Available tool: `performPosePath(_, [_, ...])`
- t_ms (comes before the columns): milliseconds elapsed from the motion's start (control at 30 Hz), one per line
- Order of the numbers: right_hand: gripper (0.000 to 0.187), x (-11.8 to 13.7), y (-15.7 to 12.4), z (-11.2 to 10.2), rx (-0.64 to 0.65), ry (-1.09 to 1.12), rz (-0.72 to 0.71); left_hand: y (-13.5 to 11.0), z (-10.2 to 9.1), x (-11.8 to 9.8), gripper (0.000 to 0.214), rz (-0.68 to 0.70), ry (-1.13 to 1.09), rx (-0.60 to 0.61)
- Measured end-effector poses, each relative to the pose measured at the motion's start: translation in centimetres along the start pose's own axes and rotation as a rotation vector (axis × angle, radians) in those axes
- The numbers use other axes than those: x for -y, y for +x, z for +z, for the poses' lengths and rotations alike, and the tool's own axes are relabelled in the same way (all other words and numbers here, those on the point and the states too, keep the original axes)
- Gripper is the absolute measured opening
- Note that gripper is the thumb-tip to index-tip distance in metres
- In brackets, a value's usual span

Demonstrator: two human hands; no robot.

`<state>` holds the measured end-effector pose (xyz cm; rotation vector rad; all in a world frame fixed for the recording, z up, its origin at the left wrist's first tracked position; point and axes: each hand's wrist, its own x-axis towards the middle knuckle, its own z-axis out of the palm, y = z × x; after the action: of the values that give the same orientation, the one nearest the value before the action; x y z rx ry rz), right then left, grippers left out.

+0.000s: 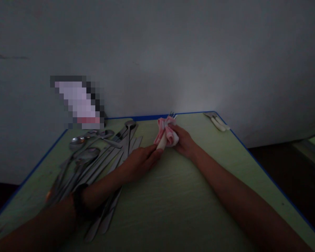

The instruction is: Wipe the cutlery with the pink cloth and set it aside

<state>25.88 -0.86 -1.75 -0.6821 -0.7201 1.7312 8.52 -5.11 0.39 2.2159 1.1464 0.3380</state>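
Observation:
Over the far middle of the table, both my hands are on a fork with a pale handle (162,142). My left hand (140,161) is closed around the handle's near end. A pink and white cloth (169,137) is bunched about the fork's upper part, and my right hand (183,139) grips it there. The metal tines poke out above the cloth. Under and beside my left forearm lies a heap of metal spoons (88,154) and several table knives (105,164).
At the far right corner lie white-handled utensils (218,123), at least one with a fork-like head. A pixelated upright object (78,101) leans near the wall at the back left. The pale green table (189,206) has a blue edge and meets a grey wall (157,52).

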Motion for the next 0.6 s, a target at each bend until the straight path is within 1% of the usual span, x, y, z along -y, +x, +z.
performPosePath(133, [0.023, 0.03, -0.61, 0.66, 0.018, -0.081, -0.039, 0.07, 0.08, -0.02, 0.037, -0.016, 0.027, -0.016])
performPosePath(233, [0.027, 0.08, -0.76, 0.82, 0.018, -0.116, -0.038, 0.11, 0.0, -0.19, 0.037, -0.021, 0.007, -0.047])
performPosePath(300, [0.029, 0.1, -0.66, 0.72, 0.022, -0.117, -0.031, 0.14, -0.11, -0.32, 0.039, -0.032, -0.029, -0.042])
performPosePath(367, [0.03, 0.08, -0.47, 0.51, 0.026, -0.1, -0.03, 0.18, -0.16, -0.37, 0.042, -0.051, -0.099, -0.03])
performPosePath(467, [0.027, 0.0, -0.18, 0.15, 0.042, -0.052, -0.037, 0.24, 0.03, -0.18, 0.044, -0.086, -0.248, -0.065])
performPosePath(600, [0.021, 0.05, -0.06, -0.08, 0.096, 0.015, -0.047, 0.38, 0.46, 0.28, 0.043, -0.102, -0.432, -0.101])
